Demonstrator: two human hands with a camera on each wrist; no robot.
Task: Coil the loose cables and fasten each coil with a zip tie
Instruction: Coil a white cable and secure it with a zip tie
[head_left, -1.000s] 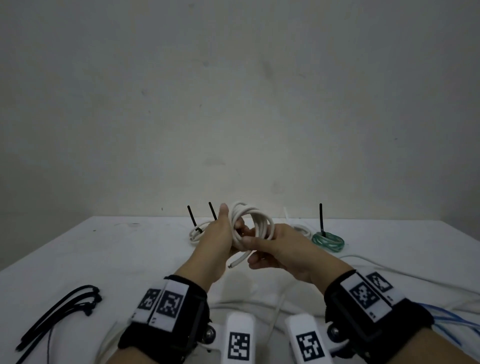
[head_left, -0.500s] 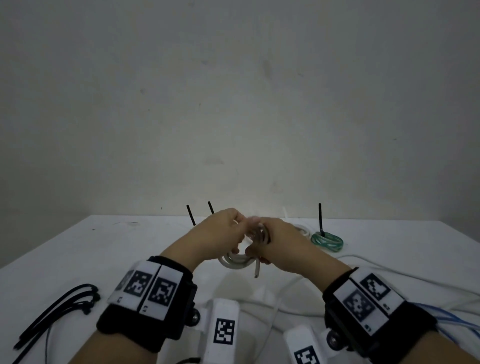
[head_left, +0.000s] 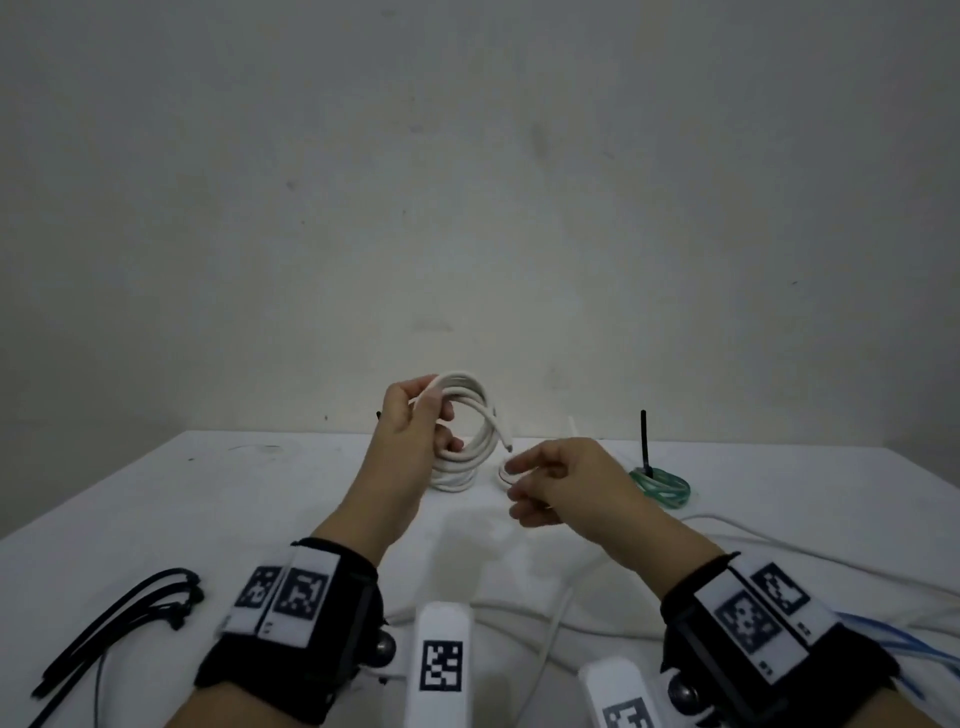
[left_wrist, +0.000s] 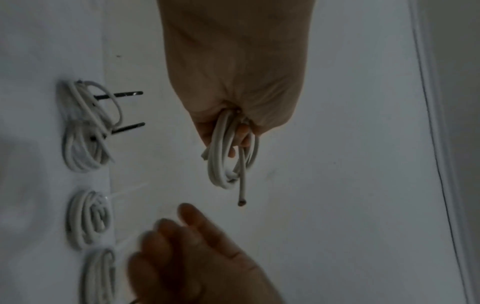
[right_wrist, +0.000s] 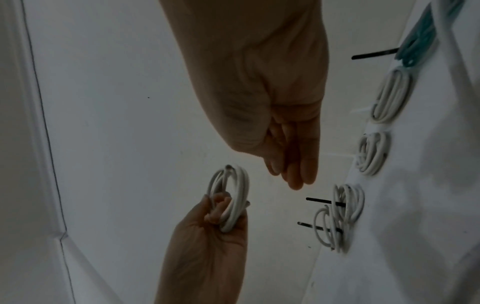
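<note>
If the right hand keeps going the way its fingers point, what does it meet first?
Probably the white cable coil gripped in the left hand, near its loose end; the right hand sits slightly lower, so depth is unclear.

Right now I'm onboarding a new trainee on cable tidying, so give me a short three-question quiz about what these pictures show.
1. True or false: the right hand holds the white coil.
2. Multiple choice: where do the loose black zip ties lie? A) beside the green coil; B) on the table, near the person's left wrist; C) in the right hand.
3. Fill in: the white coil in the left hand has no ____ around it yet.

Key
1. False: the left hand's grip alone holds it; the right hand is apart, holding nothing.
2. B.
3. Zip tie.
</note>
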